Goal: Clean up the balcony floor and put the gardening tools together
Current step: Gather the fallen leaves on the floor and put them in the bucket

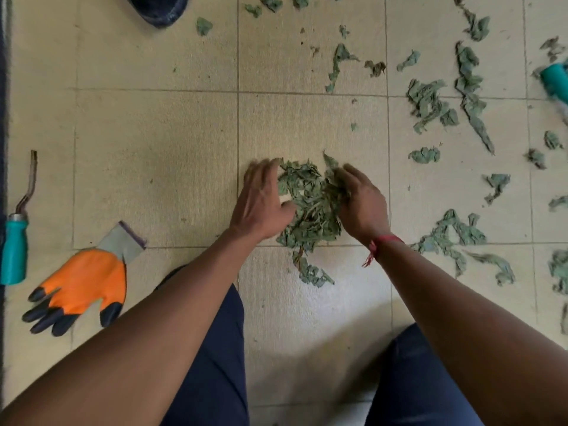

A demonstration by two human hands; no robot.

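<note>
1. The pile of green leaves [310, 207] sits on the floor tiles [153, 155] in the middle of my view, just in front of the knees
2. The left hand [261, 204] touches the left side of the pile; its fingers are straight and close together, and the thumb sticks out toward the leaves
3. The right hand [361, 204] is on the right side of the pile; its fingers bend down into the leaves, and the tips are hidden and blurry, so I cannot tell if they hold any
4. A red thread [384, 241] is tied round the right wrist
5. A few leaves trail from the pile toward the dark blue trousers [215, 348]
6. Many more loose leaves [470, 87] lie spread over the tiles to the right and at the top
7. An orange glove [83, 284] with black fingertips lies flat, well to the left
8. Beside the glove, at the left edge, lies a tool with a teal handle [13, 247] and a thin bent metal end
9. Another teal thing [554, 79] shows at the right edge, cut off and blurry
10. A dark round thing [159, 7] shows at the top edge
</note>
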